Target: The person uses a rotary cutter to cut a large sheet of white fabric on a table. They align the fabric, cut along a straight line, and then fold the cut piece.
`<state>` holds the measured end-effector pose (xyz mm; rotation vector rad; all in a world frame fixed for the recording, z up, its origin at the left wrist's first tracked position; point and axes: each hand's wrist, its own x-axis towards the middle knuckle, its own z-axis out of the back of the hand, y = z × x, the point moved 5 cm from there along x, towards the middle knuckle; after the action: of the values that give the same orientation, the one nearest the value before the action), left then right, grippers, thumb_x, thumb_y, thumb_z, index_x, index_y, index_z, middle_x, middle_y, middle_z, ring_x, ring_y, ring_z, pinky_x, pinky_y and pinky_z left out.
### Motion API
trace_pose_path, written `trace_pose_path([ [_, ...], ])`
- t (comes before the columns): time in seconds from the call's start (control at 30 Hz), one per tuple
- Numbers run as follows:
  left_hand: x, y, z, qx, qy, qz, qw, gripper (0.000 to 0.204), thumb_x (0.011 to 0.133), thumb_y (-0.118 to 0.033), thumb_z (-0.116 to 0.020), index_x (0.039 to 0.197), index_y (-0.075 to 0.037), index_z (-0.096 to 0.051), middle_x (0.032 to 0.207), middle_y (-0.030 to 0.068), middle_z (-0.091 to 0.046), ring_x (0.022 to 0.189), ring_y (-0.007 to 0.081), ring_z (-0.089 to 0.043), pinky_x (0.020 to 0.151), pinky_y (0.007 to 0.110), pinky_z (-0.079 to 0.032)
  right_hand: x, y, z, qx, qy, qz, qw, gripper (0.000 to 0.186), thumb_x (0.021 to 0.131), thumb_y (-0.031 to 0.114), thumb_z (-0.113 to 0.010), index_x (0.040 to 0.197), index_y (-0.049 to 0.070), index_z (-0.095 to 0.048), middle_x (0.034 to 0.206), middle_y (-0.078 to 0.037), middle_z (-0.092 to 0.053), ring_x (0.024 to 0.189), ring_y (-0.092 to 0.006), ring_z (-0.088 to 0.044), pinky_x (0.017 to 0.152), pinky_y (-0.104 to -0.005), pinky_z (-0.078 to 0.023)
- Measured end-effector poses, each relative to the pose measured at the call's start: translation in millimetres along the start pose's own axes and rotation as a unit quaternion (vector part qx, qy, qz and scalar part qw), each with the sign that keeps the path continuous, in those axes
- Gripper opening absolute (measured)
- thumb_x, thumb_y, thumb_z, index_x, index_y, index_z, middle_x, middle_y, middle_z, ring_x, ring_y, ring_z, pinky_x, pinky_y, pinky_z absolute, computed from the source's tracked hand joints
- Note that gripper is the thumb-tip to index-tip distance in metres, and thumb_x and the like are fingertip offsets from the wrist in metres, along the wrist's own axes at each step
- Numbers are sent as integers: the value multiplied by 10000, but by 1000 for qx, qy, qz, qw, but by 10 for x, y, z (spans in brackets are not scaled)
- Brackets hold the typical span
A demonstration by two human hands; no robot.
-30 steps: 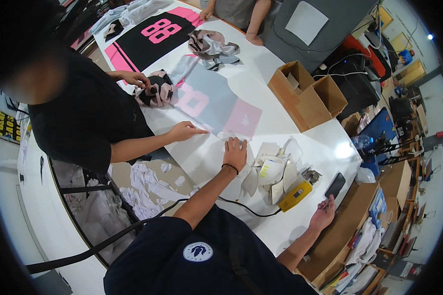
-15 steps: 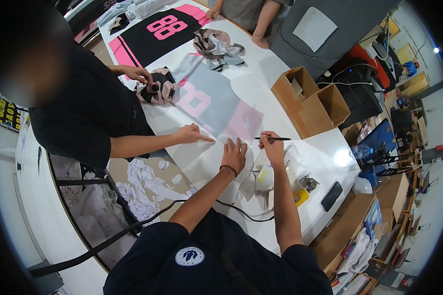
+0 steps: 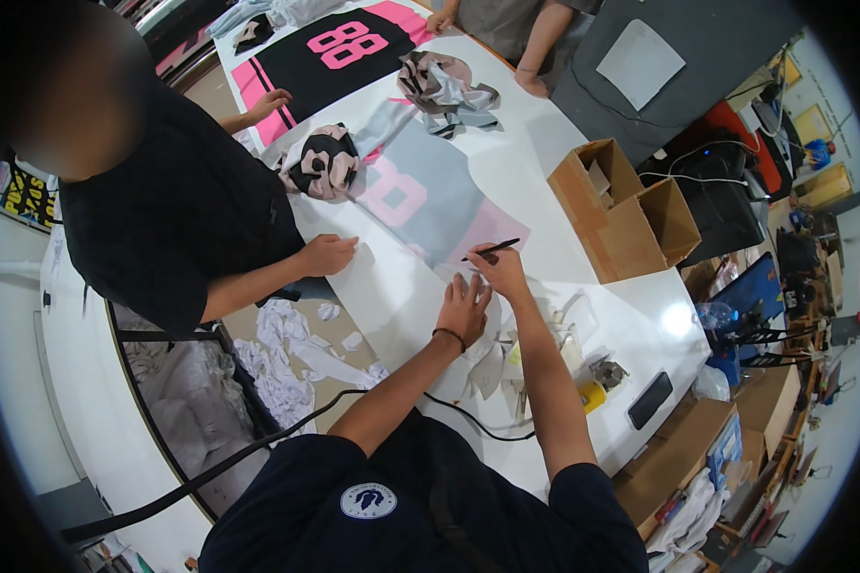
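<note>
My right hand (image 3: pixel 503 274) grips a slim black pen (image 3: pixel 493 249), whose tip points toward the pale printed sheet's near end. Palm down beside it, my left hand (image 3: pixel 464 313) rests on the white table with fingers stretched out and holds nothing. Just beyond both hands lies the pale grey-and-pink printed piece (image 3: pixel 432 191), showing large pale pink figures. Whether it is cloth or paper I cannot tell. Pale scraps (image 3: pixel 487 368) and a yellow tape-like roll (image 3: pixel 593 395) lie near my right forearm.
A co-worker in black (image 3: pixel 177 181) stands at the left. Crumpled fabric (image 3: pixel 323 162) and a black-and-pink jersey panel (image 3: pixel 330 62) lie farther off. At right are an open cardboard box (image 3: pixel 602 220) and a phone (image 3: pixel 650 399). A black cable (image 3: pixel 287 428) crosses near my left arm.
My right hand has moved slightly left and forward, bringing the pen over the printed piece's near end. The co-worker's pointing hand has drawn back, and their other hand has left the crumpled fabric.
</note>
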<state>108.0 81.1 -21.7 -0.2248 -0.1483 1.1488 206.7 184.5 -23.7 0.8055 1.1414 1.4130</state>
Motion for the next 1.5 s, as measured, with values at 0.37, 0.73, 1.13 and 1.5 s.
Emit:
trace_pose_path([
  [0.37,-3,10,-56,23,7,-5,1000,540,891,-282,-593,1394,-105,-510,1423,203,-419,1346,506,-354,1088,559,-360,142,31,-278,-35,64,-17,997,199,864,144,-762,988,-10,-739,826,-62,-729,736,-105,-653,668,-269,-527],
  [0.73,-1,11,-95,1,1,-4,1000,596,870,-289,-623,1420,-101,-494,1473,202,-400,1347,505,-363,1089,562,-355,193,40,-201,-123,68,-8,990,240,846,220,-738,943,1,-747,792,-95,-731,695,-159,-671,661,-302,-529],
  [1.13,16,12,-10,-7,14,4,1000,638,832,-237,-634,1436,-110,-472,1505,199,-393,1331,489,-366,1072,555,-389,-262,-51,495,-178,-29,-3,984,208,809,188,-758,901,1,-756,798,-83,-741,705,-160,-679,668,-301,-530],
  [1.5,34,37,60,-18,69,10,997,626,888,-282,-639,1456,-96,-452,1515,196,-378,1350,475,-351,1105,554,-344,-454,45,566,-117,-70,8,991,201,873,169,-739,930,-23,-729,781,-75,-723,723,-108,-662,670,-264,-511],
])
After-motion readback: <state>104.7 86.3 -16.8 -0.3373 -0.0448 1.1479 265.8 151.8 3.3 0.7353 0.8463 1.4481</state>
